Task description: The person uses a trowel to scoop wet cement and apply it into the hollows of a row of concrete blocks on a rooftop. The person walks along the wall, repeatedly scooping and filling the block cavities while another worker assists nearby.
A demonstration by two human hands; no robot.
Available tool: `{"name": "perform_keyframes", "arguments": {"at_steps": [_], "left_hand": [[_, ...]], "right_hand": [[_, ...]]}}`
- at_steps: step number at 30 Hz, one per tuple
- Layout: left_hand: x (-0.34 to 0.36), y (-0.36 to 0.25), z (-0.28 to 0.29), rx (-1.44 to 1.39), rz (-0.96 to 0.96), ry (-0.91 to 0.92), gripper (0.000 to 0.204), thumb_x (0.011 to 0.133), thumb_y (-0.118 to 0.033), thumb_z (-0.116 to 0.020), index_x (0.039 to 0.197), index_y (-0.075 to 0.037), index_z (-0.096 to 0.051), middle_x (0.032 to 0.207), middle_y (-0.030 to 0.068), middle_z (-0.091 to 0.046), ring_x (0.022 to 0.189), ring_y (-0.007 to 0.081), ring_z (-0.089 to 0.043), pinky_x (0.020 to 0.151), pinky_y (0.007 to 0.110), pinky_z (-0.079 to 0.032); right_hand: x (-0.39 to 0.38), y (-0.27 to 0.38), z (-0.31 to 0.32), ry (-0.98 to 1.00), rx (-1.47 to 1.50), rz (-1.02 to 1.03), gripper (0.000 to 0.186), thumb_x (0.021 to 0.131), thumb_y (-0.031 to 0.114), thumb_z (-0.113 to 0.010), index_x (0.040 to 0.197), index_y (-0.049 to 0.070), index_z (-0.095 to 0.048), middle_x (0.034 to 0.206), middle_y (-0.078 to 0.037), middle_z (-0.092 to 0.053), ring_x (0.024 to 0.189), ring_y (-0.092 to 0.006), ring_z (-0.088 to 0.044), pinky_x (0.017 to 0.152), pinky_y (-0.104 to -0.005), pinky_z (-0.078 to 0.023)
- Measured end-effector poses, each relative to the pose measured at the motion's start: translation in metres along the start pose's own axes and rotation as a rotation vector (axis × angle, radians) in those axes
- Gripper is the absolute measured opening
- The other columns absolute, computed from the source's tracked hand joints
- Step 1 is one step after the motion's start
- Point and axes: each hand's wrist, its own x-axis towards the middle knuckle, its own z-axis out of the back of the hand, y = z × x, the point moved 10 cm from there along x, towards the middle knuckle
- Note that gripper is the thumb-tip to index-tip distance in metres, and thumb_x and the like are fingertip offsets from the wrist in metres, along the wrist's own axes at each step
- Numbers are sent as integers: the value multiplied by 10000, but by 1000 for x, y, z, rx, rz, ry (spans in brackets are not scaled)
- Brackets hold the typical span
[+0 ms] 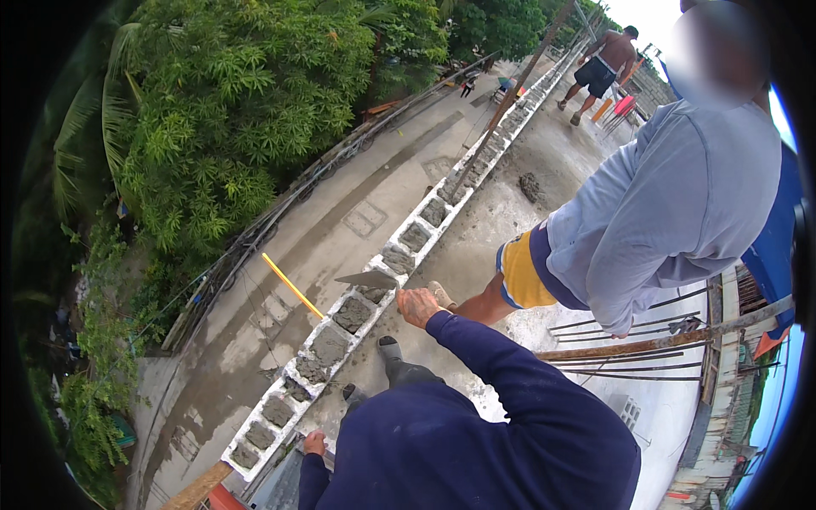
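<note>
My right hand is closed round the handle of a trowel. The trowel's grey pointed blade reaches left across the top of a long row of hollow concrete blocks. Wet grey mortar fills many of the block cells, some fuller than others. Farther down the row, my left hand is beside the inner edge of the blocks, near the lower end. Its fingers are mostly hidden, so its grip does not show.
A person in a grey long-sleeved top stands close on my right. Another person walks farther along the slab. A mortar heap lies there. Beyond the wall, the ground drops to a street; a yellow strip sticks out. Steel bars lie right.
</note>
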Motion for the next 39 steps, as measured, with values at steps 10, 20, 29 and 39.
{"name": "perform_keyframes", "arguments": {"at_steps": [10, 20, 29, 39], "left_hand": [[17, 54, -17, 520, 81, 390, 192, 795, -208, -508, 873, -85, -634, 797, 66, -610, 676, 210, -592, 580, 336, -481], [105, -37, -69, 905, -233, 551, 232, 811, -254, -503, 882, -81, -639, 881, 114, -628, 809, 271, -605, 709, 397, -477], [95, -111, -246, 1676, -581, 784, 229, 790, -225, -507, 898, -58, -621, 820, 112, -625, 764, 238, -637, 665, 367, -507], [-95, -276, -593, 968, -569, 1035, 339, 838, -289, -510, 1119, -104, -555, 931, 27, -607, 691, 150, -592, 534, 260, -439]], "right_hand": [[-213, -9, -36, 5, 251, -490, 198, 779, 201, -533, 903, 47, -531, 770, -170, -621, 745, -346, -613, 660, -456, -467], [-588, -33, -240, 389, 925, -1714, 238, 729, 183, -598, 906, 29, -634, 853, -128, -646, 758, -235, -636, 657, -360, -518], [-736, 18, -322, 96, 1518, -1952, 250, 703, 167, -693, 822, -32, -598, 658, -139, -603, 555, -246, -606, 460, -385, -495], [-807, -65, -290, -389, 1457, -2069, 320, 746, 268, -612, 769, -52, -594, 636, -144, -618, 537, -224, -638, 538, -335, -522]]}}
